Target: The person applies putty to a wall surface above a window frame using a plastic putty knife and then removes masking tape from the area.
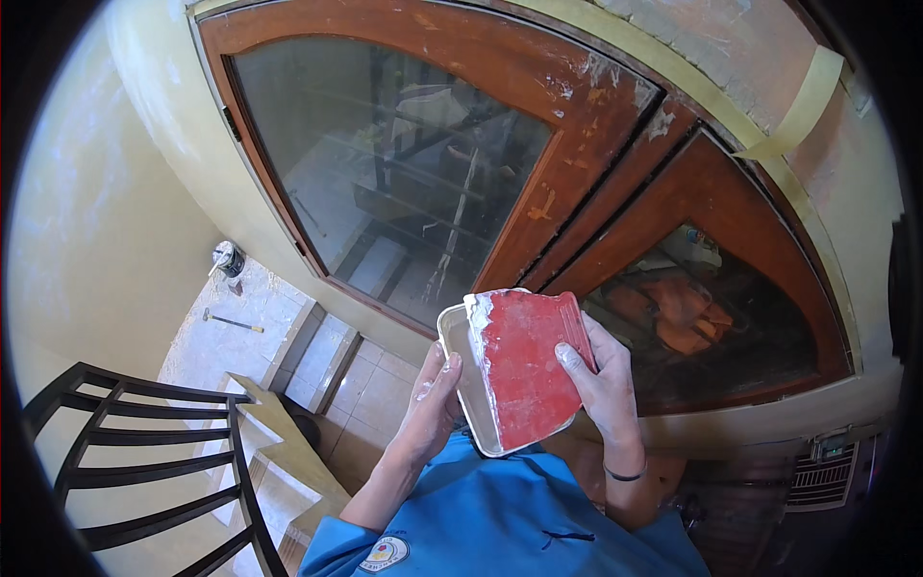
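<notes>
Pale plastered wall [106,202], patchy with lighter smears, rises at the left of the person. Ahead stands a large reddish-brown wooden frame [588,120] with two glass panes; its finish is scuffed and spotted with white. A black metal railing [154,471] runs beside the stepped stair edge [279,462] at lower left. The person before me wears a blue shirt [500,524], dark-marked on the front.

Pale rectangular tray [473,404]: held in front of the shirt, tilted, between both hands. Red plate [527,380]: lies across the tray, covering most of it; white paste crusts its left edge. Left hand [431,399]: clamped on the tray's left side, thumb at the rim. Right hand [608,385]: closed on the plate's right edge, thumb on its face; whether its hidden fingers also touch the tray, I cannot tell.

A loose tape strip [803,111] hangs at upper right. On the landing: a white-smeared tin [229,258] and, near it, a hammer [234,321]. Dark band [625,475] on the right wrist.
</notes>
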The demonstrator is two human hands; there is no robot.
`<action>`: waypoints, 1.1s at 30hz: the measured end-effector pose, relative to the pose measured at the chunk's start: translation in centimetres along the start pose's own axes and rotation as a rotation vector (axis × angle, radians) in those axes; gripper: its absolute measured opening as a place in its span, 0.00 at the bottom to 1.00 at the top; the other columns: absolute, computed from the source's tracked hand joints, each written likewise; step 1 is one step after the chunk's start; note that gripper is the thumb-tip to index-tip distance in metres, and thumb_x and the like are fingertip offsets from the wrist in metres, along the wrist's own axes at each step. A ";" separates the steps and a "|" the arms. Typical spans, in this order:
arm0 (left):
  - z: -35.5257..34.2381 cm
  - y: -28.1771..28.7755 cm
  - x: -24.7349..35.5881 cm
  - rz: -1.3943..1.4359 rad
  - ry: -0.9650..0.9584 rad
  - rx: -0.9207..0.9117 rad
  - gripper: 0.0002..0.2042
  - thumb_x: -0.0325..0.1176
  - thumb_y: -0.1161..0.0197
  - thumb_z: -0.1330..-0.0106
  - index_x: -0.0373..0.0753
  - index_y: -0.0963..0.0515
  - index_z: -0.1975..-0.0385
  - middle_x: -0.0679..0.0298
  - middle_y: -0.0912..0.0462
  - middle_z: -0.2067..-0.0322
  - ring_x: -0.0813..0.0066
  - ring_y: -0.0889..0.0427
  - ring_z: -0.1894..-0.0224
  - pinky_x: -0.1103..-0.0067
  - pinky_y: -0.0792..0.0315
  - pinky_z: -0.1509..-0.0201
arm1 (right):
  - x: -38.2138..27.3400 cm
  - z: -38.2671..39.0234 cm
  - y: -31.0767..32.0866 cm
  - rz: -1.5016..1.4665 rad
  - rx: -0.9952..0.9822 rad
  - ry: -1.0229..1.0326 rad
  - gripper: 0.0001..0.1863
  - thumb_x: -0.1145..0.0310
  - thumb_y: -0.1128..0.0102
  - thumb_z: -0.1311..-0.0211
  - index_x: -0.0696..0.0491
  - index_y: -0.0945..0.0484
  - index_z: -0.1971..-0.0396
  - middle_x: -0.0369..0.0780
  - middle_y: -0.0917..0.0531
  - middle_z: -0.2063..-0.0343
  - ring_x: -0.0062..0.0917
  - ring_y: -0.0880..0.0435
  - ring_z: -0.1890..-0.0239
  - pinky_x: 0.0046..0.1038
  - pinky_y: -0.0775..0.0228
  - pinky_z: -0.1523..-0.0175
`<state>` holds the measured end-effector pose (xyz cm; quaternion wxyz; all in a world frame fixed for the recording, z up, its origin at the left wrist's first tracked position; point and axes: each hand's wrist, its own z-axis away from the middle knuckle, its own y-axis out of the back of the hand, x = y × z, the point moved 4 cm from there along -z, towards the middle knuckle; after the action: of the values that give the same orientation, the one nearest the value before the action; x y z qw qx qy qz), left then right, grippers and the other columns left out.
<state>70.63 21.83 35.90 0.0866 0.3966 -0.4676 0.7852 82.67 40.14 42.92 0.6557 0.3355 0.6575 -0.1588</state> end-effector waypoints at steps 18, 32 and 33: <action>-1.8 3.3 1.1 0.003 -0.051 -0.151 0.36 0.55 0.45 0.20 0.39 0.40 0.22 0.57 0.33 0.25 0.59 0.35 0.23 0.62 0.44 0.19 | -26.3 -0.7 10.5 1.616 0.890 1.290 0.17 0.76 0.27 0.47 0.51 0.13 0.54 0.36 0.18 0.63 0.30 0.20 0.63 0.35 0.28 0.57; -2.1 5.2 -0.5 0.045 -0.129 -0.178 0.37 0.57 0.44 0.22 0.38 0.40 0.22 0.57 0.31 0.27 0.59 0.33 0.25 0.62 0.41 0.20 | -31.3 -6.9 6.7 1.588 0.691 1.364 0.24 0.75 0.34 0.50 0.55 0.15 0.49 0.39 0.17 0.50 0.36 0.20 0.45 0.40 0.30 0.39; -2.0 5.5 -0.7 0.052 -0.119 -0.161 0.37 0.57 0.44 0.22 0.38 0.40 0.22 0.57 0.31 0.27 0.59 0.32 0.25 0.62 0.41 0.20 | -31.6 -7.3 6.5 1.578 0.689 1.365 0.24 0.75 0.35 0.50 0.56 0.16 0.48 0.40 0.17 0.50 0.37 0.21 0.45 0.41 0.30 0.39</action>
<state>67.18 20.56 31.25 0.0698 0.4218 -0.5438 0.7222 78.72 42.20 75.70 -0.0577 0.8440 0.4030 0.3492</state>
